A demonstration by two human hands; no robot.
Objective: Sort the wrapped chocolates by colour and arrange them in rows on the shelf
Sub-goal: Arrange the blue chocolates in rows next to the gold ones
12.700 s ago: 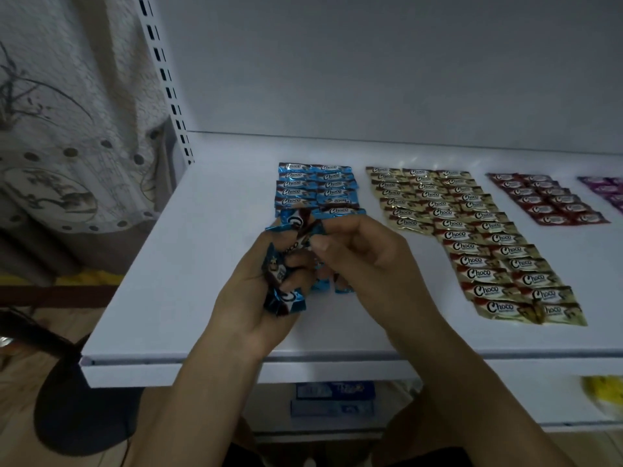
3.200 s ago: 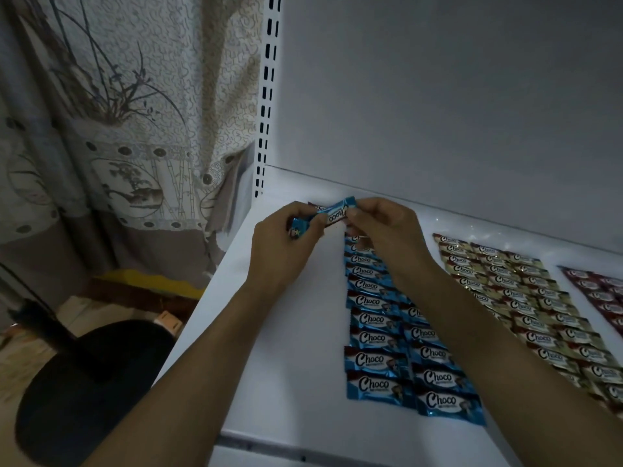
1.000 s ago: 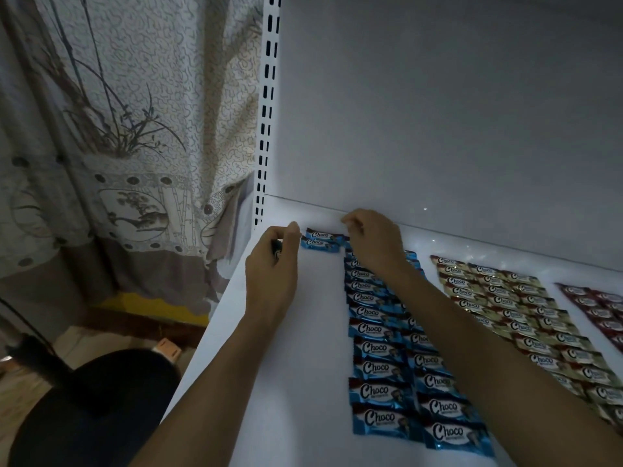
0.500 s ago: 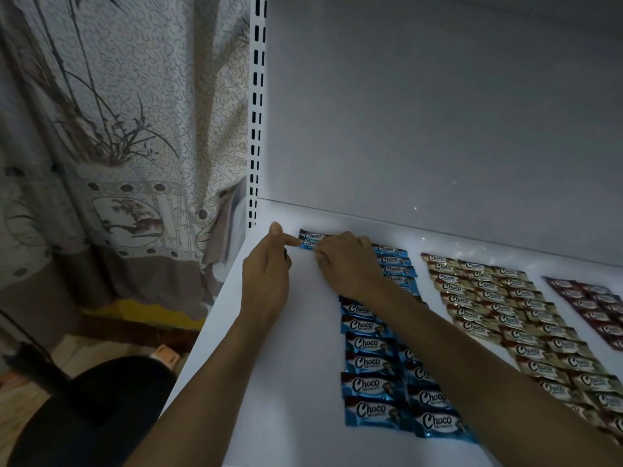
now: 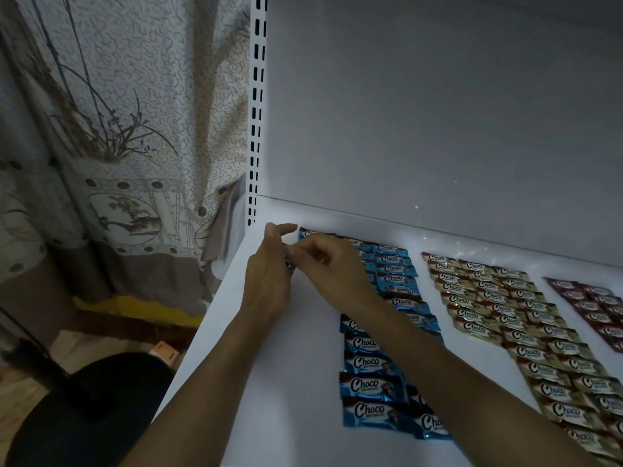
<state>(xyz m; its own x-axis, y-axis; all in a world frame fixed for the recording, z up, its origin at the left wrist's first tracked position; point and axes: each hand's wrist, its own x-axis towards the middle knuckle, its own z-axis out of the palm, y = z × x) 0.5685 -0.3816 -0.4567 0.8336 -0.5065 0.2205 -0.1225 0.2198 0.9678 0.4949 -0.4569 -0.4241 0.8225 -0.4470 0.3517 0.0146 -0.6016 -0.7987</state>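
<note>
Cupping blue chocolate (image 5: 289,264) in left hand (image 5: 268,271); right hand (image 5: 332,266) pinching it.

This looks like a small shop corner or a mock shop display. A white metal shelf (image 5: 269,348) runs across the lower right of the frame, with a plain back panel (image 5: 438,112) and a slotted upright (image 5: 257,129) of the kind used in store racking. Wrapped chocolates (image 5: 371,387) lie on it in rows of blue, gold and dark red. At left hangs a patterned curtain (image 5: 118,129), with a dark round seat (image 5: 84,416) at lower left.
</note>
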